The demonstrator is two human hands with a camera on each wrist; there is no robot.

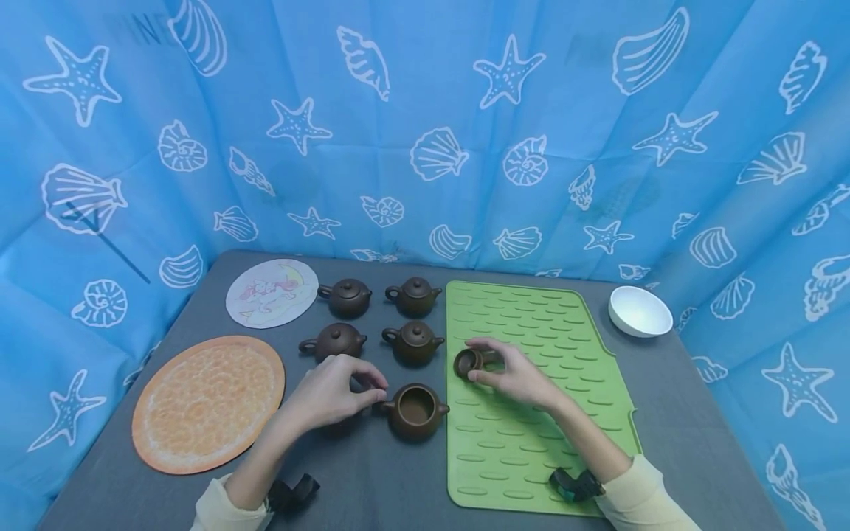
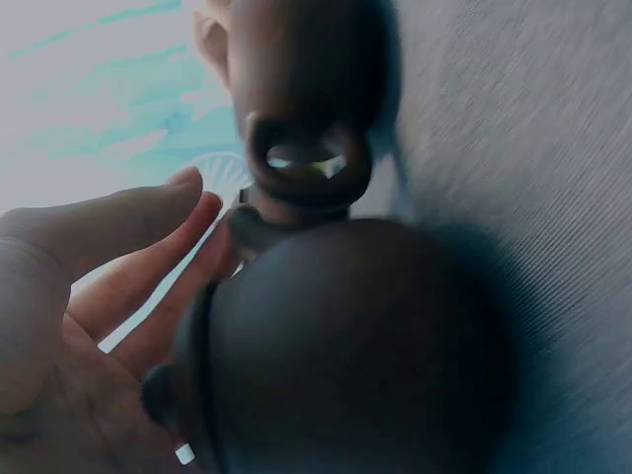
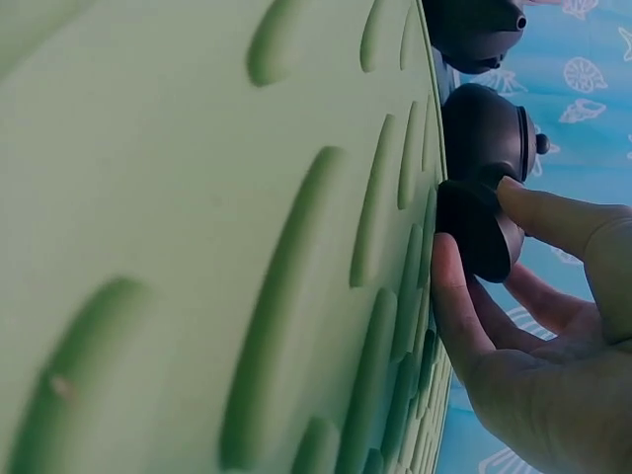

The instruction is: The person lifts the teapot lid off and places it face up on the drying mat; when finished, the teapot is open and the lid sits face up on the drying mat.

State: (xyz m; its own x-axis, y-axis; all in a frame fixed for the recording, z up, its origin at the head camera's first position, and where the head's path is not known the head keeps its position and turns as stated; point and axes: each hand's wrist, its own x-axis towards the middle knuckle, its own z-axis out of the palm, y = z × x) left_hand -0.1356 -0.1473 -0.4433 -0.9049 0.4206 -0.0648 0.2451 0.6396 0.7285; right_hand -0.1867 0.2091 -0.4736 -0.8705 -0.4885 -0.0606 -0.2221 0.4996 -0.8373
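A lidless brown teapot [image 1: 415, 411] stands on the grey table [image 1: 372, 479] near the left edge of the green ribbed mat [image 1: 531, 413]. My right hand [image 1: 511, 376] pinches its small brown lid [image 1: 467, 363] on edge, low against the mat. In the right wrist view the lid [image 3: 474, 232] sits between thumb and fingers [image 3: 533, 326] at the mat's [image 3: 197, 247] border. My left hand [image 1: 332, 394] lies loosely over another brown teapot [image 1: 339, 428], mostly hidden beneath it. Close up, that lidded teapot [image 2: 365, 355] fills the view beside my nearly straight fingers [image 2: 128, 237], with the open pot's ring handle [image 2: 306, 163] just beyond.
Several lidded brown teapots [image 1: 413, 341] stand in rows behind the open one. A white bowl [image 1: 640, 311] sits at the back right. An orange round mat [image 1: 209, 402] and a unicorn-print round mat [image 1: 272, 293] lie on the left. Blue seashell curtains [image 1: 425, 147] enclose the table.
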